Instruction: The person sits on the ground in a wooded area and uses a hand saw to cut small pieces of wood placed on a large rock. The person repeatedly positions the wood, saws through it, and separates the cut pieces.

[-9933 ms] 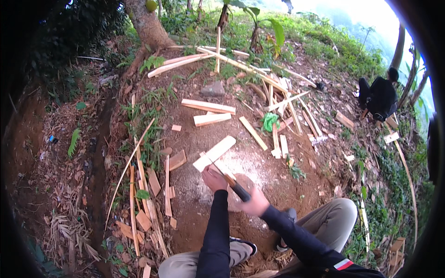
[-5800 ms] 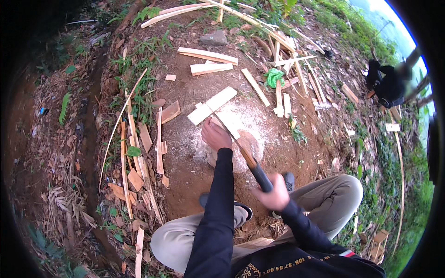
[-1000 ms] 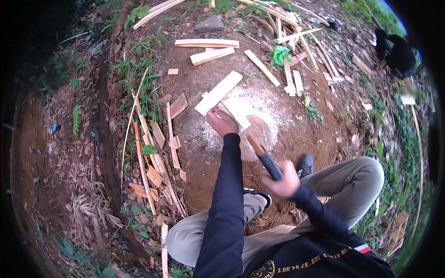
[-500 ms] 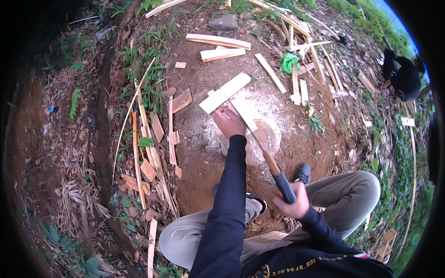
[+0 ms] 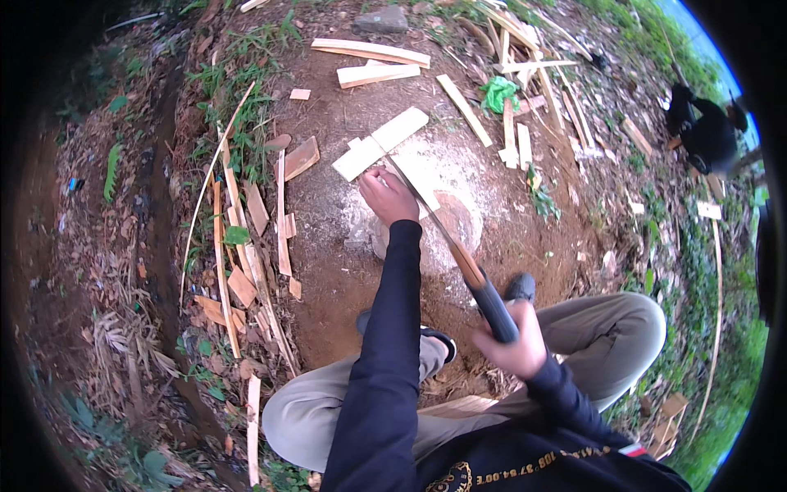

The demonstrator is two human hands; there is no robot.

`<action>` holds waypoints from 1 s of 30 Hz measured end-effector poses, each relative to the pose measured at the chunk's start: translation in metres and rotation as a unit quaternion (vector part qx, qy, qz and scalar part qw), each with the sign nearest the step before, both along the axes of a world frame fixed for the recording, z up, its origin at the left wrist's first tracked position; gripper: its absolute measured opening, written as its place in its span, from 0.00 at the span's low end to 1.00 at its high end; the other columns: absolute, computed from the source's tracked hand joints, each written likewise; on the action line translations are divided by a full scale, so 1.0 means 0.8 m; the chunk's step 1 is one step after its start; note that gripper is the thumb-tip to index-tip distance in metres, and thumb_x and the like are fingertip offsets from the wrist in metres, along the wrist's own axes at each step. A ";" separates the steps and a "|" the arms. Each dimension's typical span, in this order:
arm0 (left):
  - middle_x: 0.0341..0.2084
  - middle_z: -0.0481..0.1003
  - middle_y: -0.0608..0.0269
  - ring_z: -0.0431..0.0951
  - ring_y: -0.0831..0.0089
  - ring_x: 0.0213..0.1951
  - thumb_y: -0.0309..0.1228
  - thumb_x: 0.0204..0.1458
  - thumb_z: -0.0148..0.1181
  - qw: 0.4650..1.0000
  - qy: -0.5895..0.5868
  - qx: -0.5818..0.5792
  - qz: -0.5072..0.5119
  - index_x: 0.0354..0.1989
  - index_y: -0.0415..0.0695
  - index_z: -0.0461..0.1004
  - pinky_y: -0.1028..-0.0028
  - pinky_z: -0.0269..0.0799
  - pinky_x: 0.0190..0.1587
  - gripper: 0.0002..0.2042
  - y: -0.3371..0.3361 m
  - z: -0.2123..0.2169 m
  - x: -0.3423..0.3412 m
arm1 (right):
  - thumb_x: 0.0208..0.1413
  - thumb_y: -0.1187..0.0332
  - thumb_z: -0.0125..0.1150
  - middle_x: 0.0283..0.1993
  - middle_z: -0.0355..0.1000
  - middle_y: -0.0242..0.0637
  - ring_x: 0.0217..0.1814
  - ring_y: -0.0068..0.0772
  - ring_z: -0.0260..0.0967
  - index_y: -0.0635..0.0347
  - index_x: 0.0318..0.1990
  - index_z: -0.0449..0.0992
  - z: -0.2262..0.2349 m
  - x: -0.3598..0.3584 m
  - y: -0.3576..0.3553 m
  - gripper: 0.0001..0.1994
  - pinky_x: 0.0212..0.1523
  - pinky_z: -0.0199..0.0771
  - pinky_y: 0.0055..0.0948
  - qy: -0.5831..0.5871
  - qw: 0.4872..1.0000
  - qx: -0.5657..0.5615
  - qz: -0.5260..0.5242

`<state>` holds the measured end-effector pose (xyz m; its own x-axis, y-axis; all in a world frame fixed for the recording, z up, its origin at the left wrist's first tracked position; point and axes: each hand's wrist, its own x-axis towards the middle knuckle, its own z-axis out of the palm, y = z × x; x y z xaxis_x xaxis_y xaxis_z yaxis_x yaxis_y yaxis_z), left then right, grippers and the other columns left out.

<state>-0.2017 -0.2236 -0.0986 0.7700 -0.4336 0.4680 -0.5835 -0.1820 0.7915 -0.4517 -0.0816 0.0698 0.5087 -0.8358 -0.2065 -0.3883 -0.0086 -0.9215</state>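
Right grip (image 5: 516, 341) tight around saw handle (image 5: 493, 307)

Outdoor woodworking spot: bare soil (image 5: 324, 328), grass (image 5: 238, 75), dry leaves (image 5: 115, 332), scattered wooden strips (image 5: 464, 111), handsaw (image 5: 467, 264).

Gold-printed black long-sleeved top (image 5: 381, 353), khaki trousers (image 5: 611, 328), dark shoes (image 5: 520, 288)

Left hand (image 5: 388, 197): at the pale board (image 5: 384, 143)
Right hand (image 5: 516, 341): round the handle (image 5: 493, 307) of the handsaw (image 5: 463, 258)
Blade (image 5: 441, 223): meeting the board
Green bag (image 5: 498, 93): beside wooden strips (image 5: 509, 129)
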 end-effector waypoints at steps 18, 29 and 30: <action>0.41 0.72 0.55 0.69 0.54 0.49 0.33 0.57 0.49 0.991 -0.015 0.124 0.039 0.38 0.43 0.70 0.54 0.61 0.52 0.08 -0.002 0.014 0.005 | 0.42 0.65 0.67 0.11 0.62 0.42 0.13 0.35 0.62 0.67 0.20 0.68 -0.008 0.061 -0.049 0.15 0.21 0.67 0.37 -0.006 0.999 -0.031 -0.020; 0.39 0.72 0.53 0.69 0.53 0.46 0.36 0.60 0.49 0.991 0.006 0.128 0.031 0.36 0.41 0.69 0.53 0.61 0.49 0.10 -0.004 0.018 0.003 | 0.43 0.67 0.66 0.13 0.64 0.45 0.15 0.34 0.68 0.67 0.29 0.72 -0.015 0.059 -0.052 0.12 0.22 0.68 0.36 -0.016 0.999 -0.031 -0.027; 0.38 0.72 0.53 0.69 0.52 0.44 0.37 0.60 0.50 0.991 -0.022 0.120 0.054 0.36 0.41 0.69 0.53 0.62 0.47 0.11 0.000 0.013 0.016 | 0.43 0.68 0.66 0.13 0.65 0.45 0.16 0.34 0.70 0.66 0.29 0.73 -0.018 0.051 -0.039 0.11 0.22 0.69 0.35 -0.010 0.999 -0.042 -0.007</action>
<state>-0.1891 -0.2232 -0.0880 0.7987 -0.4532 0.3958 -0.5839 -0.4250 0.6917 -0.4109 -0.1127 0.0556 0.5006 -0.8565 -0.1259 -0.3700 -0.0802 -0.9255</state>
